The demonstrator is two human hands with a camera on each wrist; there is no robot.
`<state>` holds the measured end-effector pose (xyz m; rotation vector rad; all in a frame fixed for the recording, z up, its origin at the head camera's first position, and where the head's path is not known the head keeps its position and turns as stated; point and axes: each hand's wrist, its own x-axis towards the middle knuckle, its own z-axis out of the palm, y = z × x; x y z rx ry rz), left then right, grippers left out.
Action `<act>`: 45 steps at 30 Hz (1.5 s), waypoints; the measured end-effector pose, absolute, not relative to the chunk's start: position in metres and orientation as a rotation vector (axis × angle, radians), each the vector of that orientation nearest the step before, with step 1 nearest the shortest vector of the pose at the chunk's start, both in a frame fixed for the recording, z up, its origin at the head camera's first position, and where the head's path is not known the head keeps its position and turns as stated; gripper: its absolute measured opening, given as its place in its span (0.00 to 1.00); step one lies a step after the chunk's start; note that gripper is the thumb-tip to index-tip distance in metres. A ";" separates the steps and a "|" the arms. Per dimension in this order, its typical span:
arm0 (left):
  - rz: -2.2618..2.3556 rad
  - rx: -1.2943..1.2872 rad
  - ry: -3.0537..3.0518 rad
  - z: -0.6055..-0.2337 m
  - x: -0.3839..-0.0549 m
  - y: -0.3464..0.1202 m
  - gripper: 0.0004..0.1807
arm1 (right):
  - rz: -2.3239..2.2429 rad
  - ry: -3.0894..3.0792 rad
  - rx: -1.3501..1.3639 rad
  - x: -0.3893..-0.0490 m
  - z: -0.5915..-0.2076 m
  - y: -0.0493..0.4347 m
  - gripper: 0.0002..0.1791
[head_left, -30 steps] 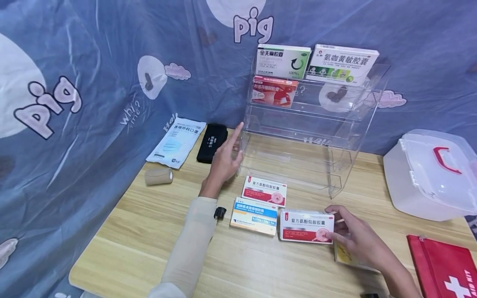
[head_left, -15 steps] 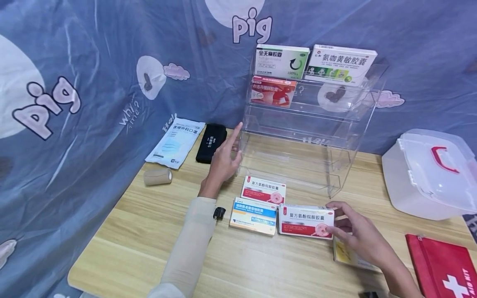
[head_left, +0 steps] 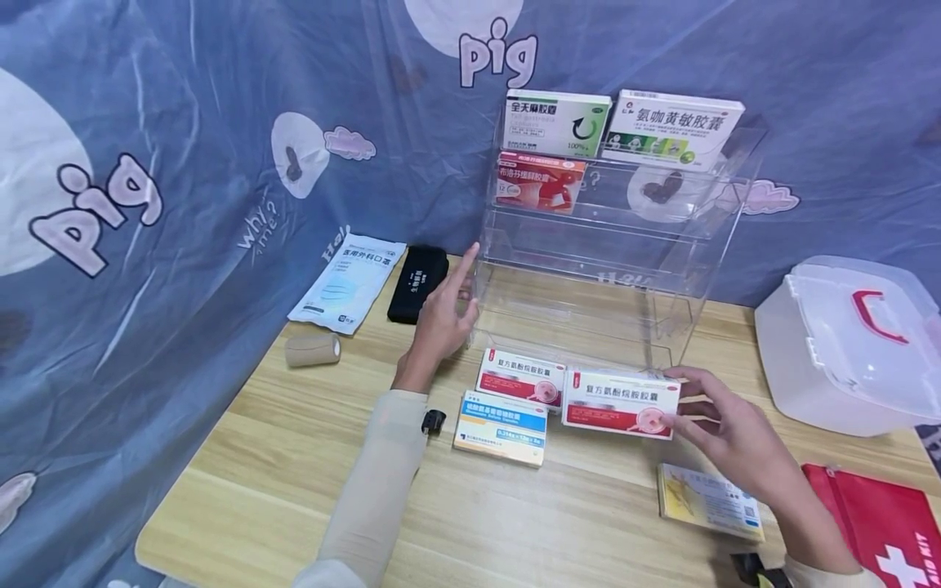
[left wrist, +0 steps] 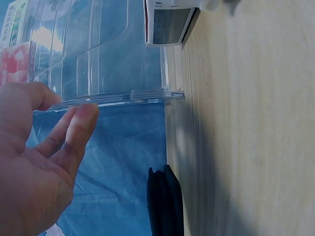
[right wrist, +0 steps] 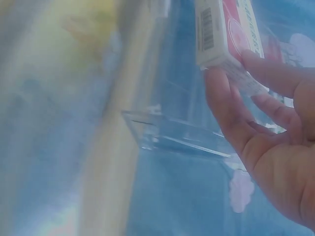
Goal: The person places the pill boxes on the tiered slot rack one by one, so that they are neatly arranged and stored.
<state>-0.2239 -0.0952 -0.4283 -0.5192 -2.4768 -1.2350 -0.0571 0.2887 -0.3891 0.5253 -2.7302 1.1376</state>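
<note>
My right hand [head_left: 735,429] pinches the end of a white and red medicine box [head_left: 621,402], thumb on its front. In the right wrist view the box [right wrist: 216,34] shows its barcode end between thumb and fingers. It is held near the front of a clear acrylic display rack [head_left: 603,269]. My left hand [head_left: 444,314] touches the rack's left side with extended fingers. A matching medicine box [head_left: 518,380] lies before the rack, beside the held one. Nearer lie a blue and white medicine box [head_left: 500,429] and a yellow and white box [head_left: 709,500].
On the upper rack tiers stand a green and white box [head_left: 556,122], a white box [head_left: 672,129] and a red box [head_left: 540,181]. A mask packet [head_left: 345,282], black pouch [head_left: 416,283] and tan roll [head_left: 312,349] lie left. A lidded plastic case [head_left: 838,351] and red pouch [head_left: 878,523] are right.
My right hand has carried the white and red box away from me and slightly right, toward the rack. More of the yellow and white box shows. The left hand stays put.
</note>
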 end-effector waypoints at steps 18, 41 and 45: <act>-1.218 -0.512 -2.484 -0.430 -0.223 -0.095 0.51 | 1.221 -2.399 0.249 -0.120 -0.316 0.300 0.38; -1.219 -0.506 -2.497 -0.428 -0.223 -0.095 0.51 | 1.034 -2.073 -0.033 -0.217 -0.249 0.281 0.29; -1.218 -0.502 -2.503 -0.428 -0.223 -0.096 0.51 | 0.955 -2.097 0.009 -0.233 -0.253 0.277 0.29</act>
